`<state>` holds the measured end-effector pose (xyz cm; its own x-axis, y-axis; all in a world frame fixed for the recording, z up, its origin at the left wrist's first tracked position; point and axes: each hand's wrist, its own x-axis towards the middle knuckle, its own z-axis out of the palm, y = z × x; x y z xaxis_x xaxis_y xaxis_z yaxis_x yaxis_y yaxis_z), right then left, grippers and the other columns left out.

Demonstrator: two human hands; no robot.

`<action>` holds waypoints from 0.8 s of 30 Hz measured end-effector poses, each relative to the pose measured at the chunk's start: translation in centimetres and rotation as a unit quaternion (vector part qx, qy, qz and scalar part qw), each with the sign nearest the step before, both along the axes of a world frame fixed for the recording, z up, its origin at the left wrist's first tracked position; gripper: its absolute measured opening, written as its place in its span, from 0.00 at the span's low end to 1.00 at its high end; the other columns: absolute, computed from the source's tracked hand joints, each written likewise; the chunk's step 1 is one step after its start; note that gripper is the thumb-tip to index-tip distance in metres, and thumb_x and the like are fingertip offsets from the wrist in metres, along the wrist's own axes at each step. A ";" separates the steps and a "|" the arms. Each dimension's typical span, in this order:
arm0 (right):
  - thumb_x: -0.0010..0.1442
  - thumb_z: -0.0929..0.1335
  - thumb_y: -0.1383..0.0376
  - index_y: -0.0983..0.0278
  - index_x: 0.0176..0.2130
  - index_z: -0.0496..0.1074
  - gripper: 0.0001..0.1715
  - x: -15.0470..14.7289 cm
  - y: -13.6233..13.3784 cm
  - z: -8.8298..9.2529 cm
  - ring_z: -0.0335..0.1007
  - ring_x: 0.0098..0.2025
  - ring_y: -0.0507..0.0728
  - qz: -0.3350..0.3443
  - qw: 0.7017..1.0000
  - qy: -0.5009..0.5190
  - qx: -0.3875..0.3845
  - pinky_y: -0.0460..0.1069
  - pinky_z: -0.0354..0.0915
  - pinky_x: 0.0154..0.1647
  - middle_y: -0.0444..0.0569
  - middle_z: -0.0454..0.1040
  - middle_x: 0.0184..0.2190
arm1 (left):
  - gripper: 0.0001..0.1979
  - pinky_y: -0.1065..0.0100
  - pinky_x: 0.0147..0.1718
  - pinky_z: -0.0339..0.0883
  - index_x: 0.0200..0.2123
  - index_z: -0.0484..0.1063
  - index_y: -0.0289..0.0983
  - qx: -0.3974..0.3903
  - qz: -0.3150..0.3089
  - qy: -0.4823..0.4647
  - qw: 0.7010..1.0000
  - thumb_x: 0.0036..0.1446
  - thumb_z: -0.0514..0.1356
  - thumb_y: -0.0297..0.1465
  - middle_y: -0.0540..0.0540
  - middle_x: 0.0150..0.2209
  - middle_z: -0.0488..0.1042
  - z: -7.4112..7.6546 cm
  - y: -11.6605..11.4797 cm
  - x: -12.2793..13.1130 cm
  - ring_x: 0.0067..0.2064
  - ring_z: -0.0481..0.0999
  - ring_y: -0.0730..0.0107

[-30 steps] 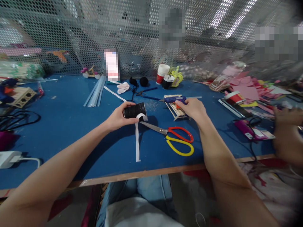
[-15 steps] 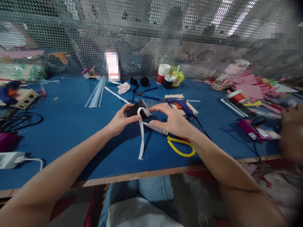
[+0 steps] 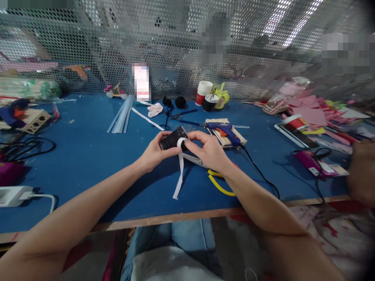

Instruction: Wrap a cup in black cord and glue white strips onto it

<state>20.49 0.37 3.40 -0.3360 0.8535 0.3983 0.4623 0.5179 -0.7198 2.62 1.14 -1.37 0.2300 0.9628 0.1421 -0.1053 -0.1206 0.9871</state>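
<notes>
Blue table (image 3: 88, 156) was pretty cluttered, left hand (image 3: 156, 152) gripping a black cup (image 3: 174, 137) sideways above it, probably so the right hand (image 3: 209, 150) pinching its rim could get at the white ribbon (image 3: 180, 173), glue gun (image 3: 225, 130) propped on wooden sticks (image 3: 241, 138), likely to keep its nozzle raised.

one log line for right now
left hand: gripping black cup | right hand: at cup rim | white ribbon: hanging | blue glue gun: on craft sticks

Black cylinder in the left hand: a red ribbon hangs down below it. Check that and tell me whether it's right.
Not quite: the ribbon is white, not red, as the head view shows. It does hang below the black cylinder in the left hand.
</notes>
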 end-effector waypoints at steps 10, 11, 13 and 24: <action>0.56 0.64 0.68 0.62 0.31 0.66 0.02 0.4 -0.2 -1.4 0.68 0.39 0.56 -0.026 0.986 -0.048 0.158 0.51 0.65 0.39 0.49 0.71 0.33 | 0.16 0.61 0.40 0.63 0.40 0.64 0.37 0.364 0.155 0.300 0.868 0.48 0.63 0.32 0.46 0.36 0.69 1.5 -2.1 0.3 0.39 0.68 0.65; 0.56 0.64 0.69 0.61 0.31 0.66 0.02 0.3 -0.3 -1.4 0.67 0.40 0.57 -0.022 0.984 -0.056 0.169 0.52 0.65 0.40 0.49 0.71 0.33 | 0.14 0.62 0.40 0.62 0.40 0.64 0.38 0.354 0.147 0.298 0.874 0.49 0.62 0.30 0.47 0.34 0.69 1.6 -2.3 0.3 0.37 0.69 0.66; 0.56 0.64 0.69 0.62 0.31 0.66 0.03 0.3 -0.4 -1.2 0.67 0.41 0.58 -0.014 0.980 -0.070 0.185 0.53 0.65 0.40 0.50 0.71 0.33 | 0.13 0.65 0.38 0.63 0.41 0.64 0.38 0.313 0.123 0.265 0.904 0.51 0.59 0.27 0.48 0.32 0.70 1.8 -2.5 0.3 0.35 0.70 0.69; 0.56 0.65 0.70 0.61 0.29 0.65 0.05 1.1 -0.4 -0.2 0.65 0.39 0.59 0.016 0.971 -0.125 0.204 0.56 0.62 0.39 0.49 0.70 0.28 | 0.09 0.73 0.26 0.58 0.32 0.72 0.35 0.209 -0.010 0.280 0.937 0.54 0.58 0.35 0.48 0.29 0.73 5.7 -0.7 -1.7 0.28 0.67 0.74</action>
<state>21.57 0.01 3.18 -0.4890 0.6295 0.6038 0.5752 0.7531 -0.3193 0.96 0.47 4.29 0.3993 0.8441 0.3577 0.4077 -0.5130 0.7554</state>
